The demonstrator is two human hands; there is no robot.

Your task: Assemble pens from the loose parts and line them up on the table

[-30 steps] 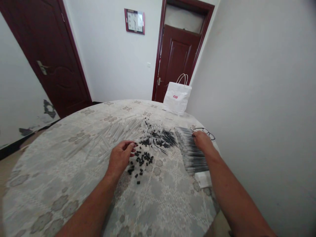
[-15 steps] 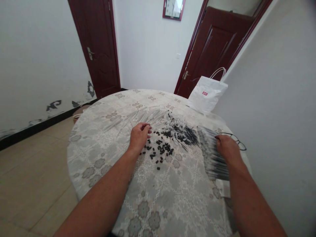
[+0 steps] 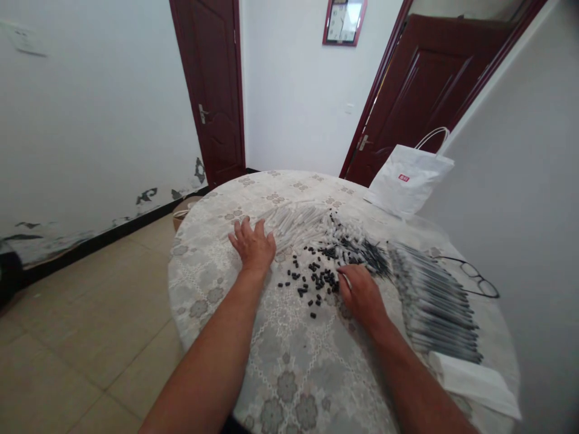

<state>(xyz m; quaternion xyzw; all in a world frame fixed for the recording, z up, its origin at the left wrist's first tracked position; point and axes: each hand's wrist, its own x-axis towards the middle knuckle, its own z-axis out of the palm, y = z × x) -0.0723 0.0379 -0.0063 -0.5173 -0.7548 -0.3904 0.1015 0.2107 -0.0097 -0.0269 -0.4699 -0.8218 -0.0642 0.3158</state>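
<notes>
My left hand [image 3: 252,243] lies flat on the tablecloth with its fingers spread, touching the near end of a pile of clear pen barrels [image 3: 296,217]. My right hand [image 3: 359,293] rests beside the scattered small black caps [image 3: 312,277], fingers curled toward them; whether it holds anything is hidden. Behind it lies a heap of black refills and white tips [image 3: 353,244]. A row of assembled pens [image 3: 434,295] stretches along the right side of the round table [image 3: 289,374].
A white paper bag [image 3: 407,181] stands at the table's far edge by the wall. Glasses [image 3: 474,278] lie at the right. A white paper [image 3: 474,380] sits near the front right edge. Two dark doors and a clock are behind; tiled floor lies left.
My right hand left the row of pens and came to the black caps. My left hand moved up to the clear barrels and spread flat. The view swung left.
</notes>
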